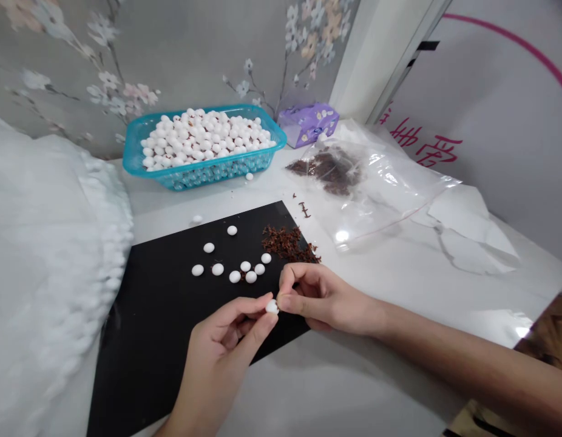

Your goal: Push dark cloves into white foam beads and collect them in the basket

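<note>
My left hand (226, 343) pinches a small white egg-shaped ball (271, 307) between thumb and fingertips, above the near right part of a black board (158, 340). The fingertips of my right hand (324, 297) are pinched together right against that ball's right side. Whatever they hold is too small or too hidden to name. Several similar white balls (218, 269) lie loose on the board beyond my hands. A heap of small reddish-brown branched pieces (285, 244) is spread over the board's far right corner.
At the back stands a blue plastic basket (135, 149) heaped with white balls. A purple tissue pack (308, 124) is beside it. To the right lies a clear bag (381, 194) with brown pieces. A large white bag (48, 279) bulges at the left.
</note>
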The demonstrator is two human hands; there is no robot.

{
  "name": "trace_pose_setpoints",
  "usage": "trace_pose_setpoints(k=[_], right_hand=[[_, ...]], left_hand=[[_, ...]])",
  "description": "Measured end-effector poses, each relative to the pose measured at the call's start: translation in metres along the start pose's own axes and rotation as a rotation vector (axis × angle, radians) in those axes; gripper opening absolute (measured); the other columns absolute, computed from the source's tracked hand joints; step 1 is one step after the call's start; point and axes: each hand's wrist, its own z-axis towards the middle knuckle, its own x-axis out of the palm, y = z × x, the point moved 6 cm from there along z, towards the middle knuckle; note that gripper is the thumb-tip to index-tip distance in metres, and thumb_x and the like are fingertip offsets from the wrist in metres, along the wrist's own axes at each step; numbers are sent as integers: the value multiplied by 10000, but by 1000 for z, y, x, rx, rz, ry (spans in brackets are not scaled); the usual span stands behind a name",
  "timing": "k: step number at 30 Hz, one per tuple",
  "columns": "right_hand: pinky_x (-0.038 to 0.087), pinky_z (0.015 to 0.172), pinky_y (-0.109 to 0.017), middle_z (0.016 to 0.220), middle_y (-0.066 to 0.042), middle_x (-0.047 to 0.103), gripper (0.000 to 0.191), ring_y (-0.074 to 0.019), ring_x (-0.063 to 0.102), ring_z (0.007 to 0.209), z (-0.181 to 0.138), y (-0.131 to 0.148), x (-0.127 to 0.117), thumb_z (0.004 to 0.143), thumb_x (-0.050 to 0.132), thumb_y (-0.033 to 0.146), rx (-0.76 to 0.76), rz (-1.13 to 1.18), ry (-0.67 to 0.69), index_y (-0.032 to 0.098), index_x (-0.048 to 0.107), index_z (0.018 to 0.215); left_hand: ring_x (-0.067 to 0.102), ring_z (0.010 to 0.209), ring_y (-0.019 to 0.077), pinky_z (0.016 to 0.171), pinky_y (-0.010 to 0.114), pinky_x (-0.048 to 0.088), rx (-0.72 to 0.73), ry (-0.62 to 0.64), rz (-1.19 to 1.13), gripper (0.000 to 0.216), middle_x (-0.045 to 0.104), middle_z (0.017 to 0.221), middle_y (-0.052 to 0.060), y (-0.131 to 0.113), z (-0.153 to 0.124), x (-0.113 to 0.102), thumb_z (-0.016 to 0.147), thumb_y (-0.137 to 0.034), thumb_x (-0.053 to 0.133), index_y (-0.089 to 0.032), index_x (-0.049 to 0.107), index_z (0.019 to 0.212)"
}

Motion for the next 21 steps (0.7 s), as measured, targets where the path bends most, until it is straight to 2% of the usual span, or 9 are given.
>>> trace_pose_setpoints(k=[3,8,11,13,15,18,20,21], right_hand=[[183,285,-134,435,124,381,298,2,247,308,0,0,1,733,683,390,10,1,-4,174,478,714],[164,302,-151,453,123,382,293,-2,232,324,1,-1,0,740,671,394,0,-20,-17,175,477,713],[224,365,-157,521,94,433,291,-15,319,408,0,14,-3,708,698,371,-71,-127,-5,165,493,690],[280,428,-168,577,68,469,281,-31,386,486,0,32,-7,690,714,338,-151,-262,-17,159,499,668],[270,433,-180,576,64,450,231,-36,370,480,0,53,-15,742,665,311,-246,-416,-117,161,501,680],[297,455,-191,572,67,387,106,-46,362,482,7,75,-21,771,615,218,-375,-770,-248,159,541,724],[346,501,-197,618,53,388,48,-62,401,531,17,77,-16,750,602,139,-432,-1029,-200,155,589,794],[366,525,-202,651,40,409,111,-72,422,563,23,75,-14,740,598,112,-443,-1138,-155,153,608,843]], left_hand=[[663,671,125,603,151,540,-19,17,6,100,723,756,-1,1,0,0,656,-233,711,-222,716,755],[662,716,136,670,179,543,-53,20,3,102,715,773,15,3,-2,-1,661,-258,710,-206,708,749],[649,722,129,676,181,533,-52,27,-6,115,705,785,15,1,-2,2,681,-276,695,-199,697,767],[631,708,123,654,183,523,-32,44,15,141,688,775,13,-1,-2,6,712,-302,666,-195,689,802],[588,632,103,574,167,491,-9,54,91,177,642,698,-2,-3,-3,9,744,-332,631,-191,680,838],[464,502,73,463,156,395,42,41,264,186,515,563,-41,-3,-5,11,764,-343,600,-191,667,847],[413,472,69,455,166,368,88,44,358,172,473,539,-53,-3,-7,12,771,-331,585,-196,660,845],[406,468,69,462,172,368,107,49,391,171,472,541,-55,-2,-8,13,777,-326,572,-199,657,854]])
